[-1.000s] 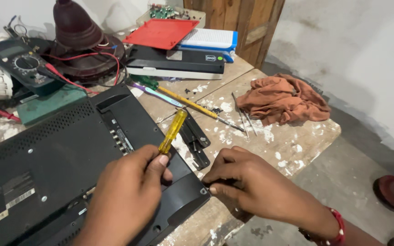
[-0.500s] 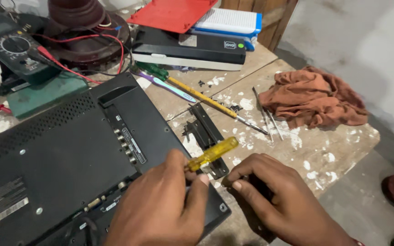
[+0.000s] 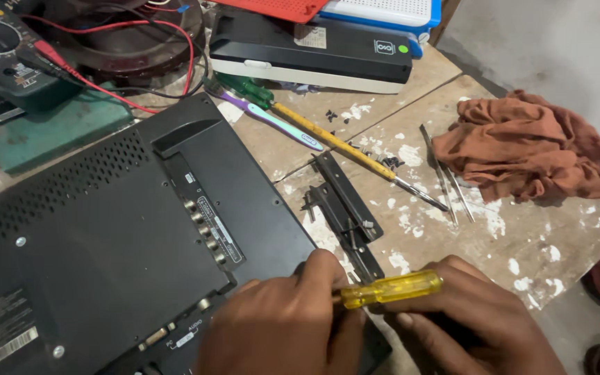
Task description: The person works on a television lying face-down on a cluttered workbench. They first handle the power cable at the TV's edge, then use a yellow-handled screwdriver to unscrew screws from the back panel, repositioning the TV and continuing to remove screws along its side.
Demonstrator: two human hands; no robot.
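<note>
A black flat monitor [image 3: 105, 236] lies face down on the workbench, its back panel and port row up. My left hand [image 3: 279, 323] grips a small screwdriver with a clear yellow handle [image 3: 392, 288] at the monitor's near right corner; the handle lies almost level, pointing right. My right hand [image 3: 467, 323] rests just to the right, fingers curled against the monitor's edge under the handle. The screwdriver's tip is hidden behind my left hand.
A black metal bracket [image 3: 345, 205] lies beside the monitor. A long yellow-shafted screwdriver [image 3: 335, 139], a purple toothbrush [image 3: 279, 125], thin metal probes [image 3: 446, 173] and an orange rag [image 3: 529, 149] lie on the paint-spattered bench [image 3: 522, 243]. A multimeter [image 3: 5, 52] with red leads is at the back left.
The yellow handle has tipped from upright to nearly level. Both hands have shifted toward the monitor's near corner, and the view has moved closer in.
</note>
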